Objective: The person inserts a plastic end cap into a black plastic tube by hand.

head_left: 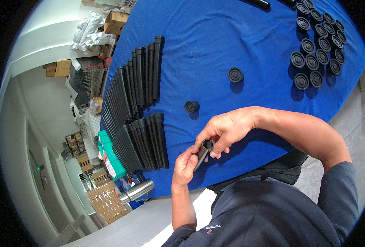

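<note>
A short black tube (203, 153) is held over the near edge of the blue cloth (231, 37). My left hand (185, 166) grips its lower part. My right hand (223, 129) pinches its open upper end with fingers and thumb. Just beyond the hands a small black cap (192, 106) lies on the cloth, and a round black disc (235, 75) lies farther back. Two rows of several long black tubes (139, 78) lie side by side to the left, the nearer row (143, 142) close to my left hand.
Several round black discs (318, 45) are grouped at the far right of the cloth. A green box (111, 154) and a metal flask (137, 191) sit at the table's left edge. Cardboard boxes (115, 21), wrapped items and wooden pallets (104, 197) lie on the floor beyond.
</note>
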A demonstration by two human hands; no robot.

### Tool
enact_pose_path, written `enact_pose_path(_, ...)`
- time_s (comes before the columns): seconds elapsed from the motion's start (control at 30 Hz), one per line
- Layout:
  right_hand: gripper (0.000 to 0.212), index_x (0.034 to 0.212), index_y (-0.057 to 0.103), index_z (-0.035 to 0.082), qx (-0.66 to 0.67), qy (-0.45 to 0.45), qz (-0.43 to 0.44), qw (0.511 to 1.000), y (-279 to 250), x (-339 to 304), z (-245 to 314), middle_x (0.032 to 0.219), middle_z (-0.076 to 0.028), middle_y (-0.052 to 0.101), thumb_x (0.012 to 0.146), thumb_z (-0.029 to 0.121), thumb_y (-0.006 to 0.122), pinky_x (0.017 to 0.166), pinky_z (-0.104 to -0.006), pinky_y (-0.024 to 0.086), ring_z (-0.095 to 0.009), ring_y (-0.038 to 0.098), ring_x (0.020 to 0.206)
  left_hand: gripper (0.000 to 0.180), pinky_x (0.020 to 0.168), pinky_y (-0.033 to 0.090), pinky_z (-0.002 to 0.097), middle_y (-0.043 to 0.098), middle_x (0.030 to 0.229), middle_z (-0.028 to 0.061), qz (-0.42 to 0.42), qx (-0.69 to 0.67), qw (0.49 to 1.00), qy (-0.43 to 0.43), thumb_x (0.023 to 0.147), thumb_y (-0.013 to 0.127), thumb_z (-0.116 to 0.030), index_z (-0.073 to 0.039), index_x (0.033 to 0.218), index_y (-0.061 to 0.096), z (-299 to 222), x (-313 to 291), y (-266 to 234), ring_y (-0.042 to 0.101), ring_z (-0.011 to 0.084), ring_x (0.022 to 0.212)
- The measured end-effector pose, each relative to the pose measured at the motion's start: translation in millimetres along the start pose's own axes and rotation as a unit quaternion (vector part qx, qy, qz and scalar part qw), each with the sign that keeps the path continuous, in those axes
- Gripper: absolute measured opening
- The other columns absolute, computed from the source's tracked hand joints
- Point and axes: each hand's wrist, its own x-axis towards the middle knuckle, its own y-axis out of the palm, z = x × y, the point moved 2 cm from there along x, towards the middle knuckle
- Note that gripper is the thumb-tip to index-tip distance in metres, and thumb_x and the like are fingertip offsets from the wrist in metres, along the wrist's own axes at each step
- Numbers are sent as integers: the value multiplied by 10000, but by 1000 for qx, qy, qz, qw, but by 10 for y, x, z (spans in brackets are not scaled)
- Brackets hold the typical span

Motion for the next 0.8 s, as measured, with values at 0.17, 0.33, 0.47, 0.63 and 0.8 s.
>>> enact_pose_path(0.17,423,1281,604,44,10,-25,-5,1000,24,-1,0,871,-87,702,874,126,685,648,-296,521,-144,646,736,388,797,508,288,665,981,96,-29,-112,991,-67,1011,549,-317,47,1140,581,82,-50,34,628,159,887)
enact_pose_path(0.33,384,1153,663,41,-190,-40,-117,974,-18,-11,54,767,-103,683,829,233,734,618,-339,489,-180,636,673,222,725,516,293,681,883,118,-319,35,941,110,936,642,-178,23,1020,601,-19,-81,113,634,160,776)
enact_pose_path(0.47,339,1056,670,29,-262,-40,-209,941,-54,-79,86,701,-113,651,818,261,739,574,-357,458,-202,603,591,262,701,529,296,682,788,147,-131,-89,987,22,958,611,-228,32,974,635,-139,-236,399,658,199,697)
enact_pose_path(0.63,310,1016,669,19,-214,33,-196,956,-79,-121,182,783,-150,677,840,273,697,622,-359,485,-223,665,688,635,844,572,375,532,1326,202,24,-454,887,-84,963,597,-386,-58,1441,338,218,77,869,631,293,1100)
enact_pose_path(0.8,314,1149,632,19,-172,-12,-148,974,-42,-66,166,910,-120,717,876,172,653,688,-331,518,-209,683,775,541,997,503,460,549,1341,95,-66,-671,736,57,914,682,-307,-204,1391,450,269,227,828,506,284,1278)
